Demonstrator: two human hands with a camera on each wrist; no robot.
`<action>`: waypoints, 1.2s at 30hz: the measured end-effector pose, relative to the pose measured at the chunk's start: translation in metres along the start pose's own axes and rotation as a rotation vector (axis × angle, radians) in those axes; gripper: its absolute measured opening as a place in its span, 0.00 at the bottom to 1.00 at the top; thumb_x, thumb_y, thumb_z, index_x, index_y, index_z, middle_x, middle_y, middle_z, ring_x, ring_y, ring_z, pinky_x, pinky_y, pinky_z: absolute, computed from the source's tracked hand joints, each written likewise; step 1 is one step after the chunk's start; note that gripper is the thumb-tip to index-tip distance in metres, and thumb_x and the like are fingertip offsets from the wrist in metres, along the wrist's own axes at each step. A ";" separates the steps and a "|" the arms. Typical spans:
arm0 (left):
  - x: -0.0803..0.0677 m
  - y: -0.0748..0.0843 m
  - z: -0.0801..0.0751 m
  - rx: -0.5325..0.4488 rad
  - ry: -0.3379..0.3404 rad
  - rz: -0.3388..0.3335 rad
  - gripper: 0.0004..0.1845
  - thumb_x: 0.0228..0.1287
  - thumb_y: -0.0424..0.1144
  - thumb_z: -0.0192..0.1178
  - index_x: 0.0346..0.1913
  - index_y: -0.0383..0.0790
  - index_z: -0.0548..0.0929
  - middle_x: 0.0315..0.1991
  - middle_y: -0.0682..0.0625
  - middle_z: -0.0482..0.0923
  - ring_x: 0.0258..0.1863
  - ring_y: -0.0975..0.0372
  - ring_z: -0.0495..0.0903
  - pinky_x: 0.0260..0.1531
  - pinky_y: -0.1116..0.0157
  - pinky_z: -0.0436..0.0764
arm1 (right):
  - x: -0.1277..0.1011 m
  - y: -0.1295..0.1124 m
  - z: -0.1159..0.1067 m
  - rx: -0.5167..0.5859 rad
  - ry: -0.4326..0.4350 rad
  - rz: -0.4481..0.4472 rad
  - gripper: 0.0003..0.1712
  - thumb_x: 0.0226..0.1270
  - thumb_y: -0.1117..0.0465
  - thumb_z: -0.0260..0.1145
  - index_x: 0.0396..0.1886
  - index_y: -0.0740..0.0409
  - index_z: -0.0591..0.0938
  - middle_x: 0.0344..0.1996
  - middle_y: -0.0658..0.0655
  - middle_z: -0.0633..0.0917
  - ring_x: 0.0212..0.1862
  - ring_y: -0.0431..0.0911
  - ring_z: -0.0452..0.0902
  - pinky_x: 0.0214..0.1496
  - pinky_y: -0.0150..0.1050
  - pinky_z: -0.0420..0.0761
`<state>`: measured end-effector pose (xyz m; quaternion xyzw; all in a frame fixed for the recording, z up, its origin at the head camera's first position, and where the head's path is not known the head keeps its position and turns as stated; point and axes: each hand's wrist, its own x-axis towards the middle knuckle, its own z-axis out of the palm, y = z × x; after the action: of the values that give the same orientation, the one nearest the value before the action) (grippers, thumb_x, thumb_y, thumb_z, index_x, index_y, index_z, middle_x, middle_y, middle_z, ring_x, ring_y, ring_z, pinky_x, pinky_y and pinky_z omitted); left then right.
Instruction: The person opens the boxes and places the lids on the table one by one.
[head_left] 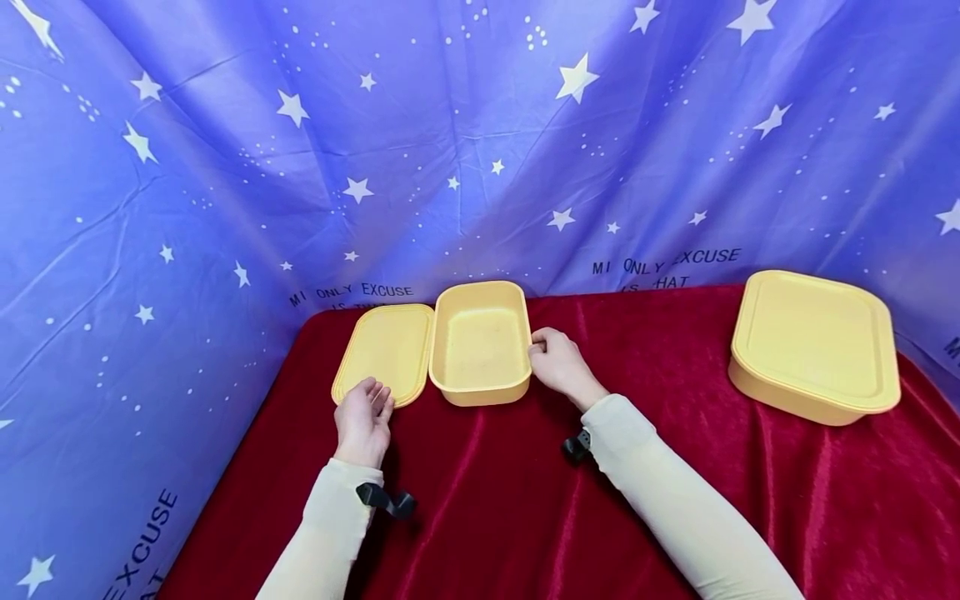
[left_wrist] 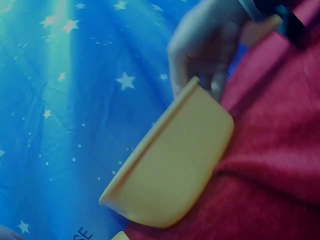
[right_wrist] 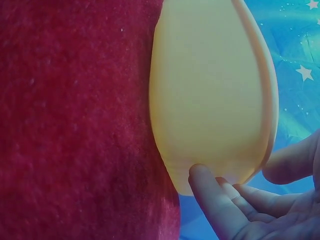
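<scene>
The left hand (head_left: pixel 363 419) lies loose with fingers spread a little, its tips touching the flat yellow lid (head_left: pixel 385 352). Just right of the lid sits the open yellow box (head_left: pixel 480 342). The right hand (head_left: pixel 558 362) pinches the box's right rim.

The starry blue backdrop cloth (head_left: pixel 480 150) bears repeated black lettering reading "MI ONLY EXCUSE", partly cut off elsewhere.
</scene>
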<state>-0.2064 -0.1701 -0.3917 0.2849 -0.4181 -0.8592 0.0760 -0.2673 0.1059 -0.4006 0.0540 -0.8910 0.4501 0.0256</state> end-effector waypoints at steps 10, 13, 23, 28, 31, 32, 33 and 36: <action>0.002 -0.009 0.010 0.223 -0.124 0.151 0.07 0.67 0.31 0.51 0.46 0.34 0.73 0.34 0.50 0.73 0.34 0.62 0.77 0.43 0.65 0.77 | -0.001 0.002 -0.009 -0.055 0.005 -0.037 0.22 0.66 0.64 0.49 0.56 0.71 0.75 0.44 0.62 0.82 0.46 0.52 0.76 0.50 0.46 0.75; 0.003 -0.012 0.016 0.291 -0.156 0.227 0.06 0.66 0.29 0.52 0.43 0.32 0.74 0.36 0.49 0.72 0.37 0.60 0.76 0.47 0.60 0.76 | -0.003 0.000 -0.014 -0.064 0.007 -0.042 0.22 0.67 0.64 0.49 0.56 0.71 0.74 0.46 0.64 0.81 0.49 0.53 0.76 0.53 0.47 0.74; -0.006 -0.018 0.033 0.569 -0.233 0.411 0.11 0.64 0.31 0.57 0.45 0.26 0.79 0.38 0.44 0.78 0.39 0.54 0.76 0.46 0.57 0.76 | -0.010 0.003 -0.037 -0.112 0.009 -0.079 0.21 0.68 0.63 0.50 0.56 0.70 0.74 0.46 0.64 0.81 0.49 0.55 0.76 0.55 0.49 0.74; -0.010 -0.019 0.040 0.683 -0.294 0.452 0.10 0.64 0.33 0.59 0.44 0.30 0.81 0.38 0.47 0.78 0.37 0.60 0.74 0.40 0.64 0.74 | -0.015 0.004 -0.050 -0.127 0.013 -0.087 0.20 0.68 0.60 0.53 0.54 0.68 0.75 0.46 0.64 0.81 0.50 0.55 0.76 0.55 0.50 0.73; -0.013 -0.019 0.045 0.747 -0.321 0.517 0.08 0.63 0.33 0.60 0.42 0.32 0.82 0.38 0.47 0.79 0.39 0.61 0.74 0.38 0.66 0.73 | -0.017 0.006 -0.058 -0.142 0.015 -0.092 0.20 0.69 0.59 0.54 0.54 0.68 0.76 0.47 0.64 0.81 0.50 0.55 0.75 0.54 0.51 0.73; -0.014 -0.019 0.047 0.760 -0.332 0.539 0.07 0.63 0.33 0.60 0.41 0.33 0.82 0.39 0.46 0.79 0.39 0.60 0.75 0.38 0.66 0.73 | -0.018 0.007 -0.060 -0.150 0.015 -0.095 0.20 0.69 0.59 0.54 0.54 0.68 0.76 0.46 0.64 0.81 0.49 0.55 0.75 0.54 0.51 0.73; -0.014 -0.020 0.049 0.773 -0.339 0.564 0.07 0.63 0.33 0.60 0.41 0.33 0.83 0.39 0.45 0.80 0.40 0.59 0.75 0.38 0.66 0.73 | -0.019 0.008 -0.062 -0.158 0.016 -0.096 0.20 0.69 0.59 0.54 0.53 0.68 0.76 0.46 0.64 0.81 0.49 0.55 0.75 0.54 0.51 0.73; -0.018 -0.022 0.055 0.777 -0.360 0.607 0.07 0.62 0.32 0.60 0.40 0.32 0.83 0.39 0.43 0.80 0.41 0.56 0.76 0.39 0.65 0.74 | -0.022 0.013 -0.068 -0.184 0.018 -0.106 0.20 0.69 0.59 0.54 0.53 0.68 0.77 0.46 0.64 0.81 0.48 0.55 0.76 0.53 0.51 0.74</action>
<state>-0.2201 -0.1120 -0.3742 0.0058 -0.7760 -0.6156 0.1371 -0.2476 0.1703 -0.3724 0.0946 -0.9242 0.3647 0.0621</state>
